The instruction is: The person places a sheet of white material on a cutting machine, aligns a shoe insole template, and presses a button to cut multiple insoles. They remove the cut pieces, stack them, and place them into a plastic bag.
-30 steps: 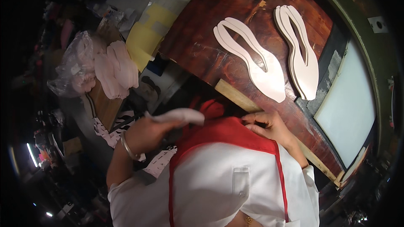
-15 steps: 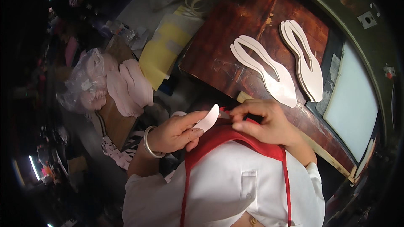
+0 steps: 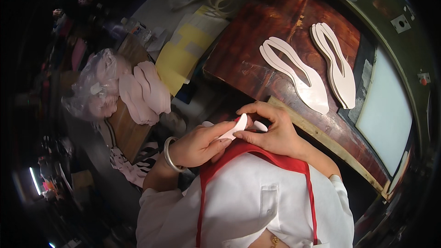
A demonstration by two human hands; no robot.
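My left hand (image 3: 200,144), with a silver bangle at the wrist, pinches a pale pink cut piece (image 3: 235,128) of thin sheet material between thumb and fingers. The rounded tip of this piece points up and away from me. My right hand (image 3: 278,131) is curled around that tip, its thumb against the piece's edge and its index finger arched above. A small pale rounded end (image 3: 261,126) shows inside the right hand's curl; whether it belongs to the same piece I cannot tell. Both hands are in front of my red apron (image 3: 257,149), off the table's near edge.
Two stacks of pale pink looped cut pieces, a left stack (image 3: 314,94) and a right stack (image 3: 344,85), lie on the reddish-brown table (image 3: 239,64). At left, more pink pieces (image 3: 144,94) lie beside a clear plastic bag (image 3: 78,98). Yellow sheets (image 3: 177,64) lie beyond. A white panel (image 3: 388,110) is at right.
My right hand has moved left and now meets the piece in my left hand. The left hand has shifted slightly right. The table and stacks appear slightly shifted in view.
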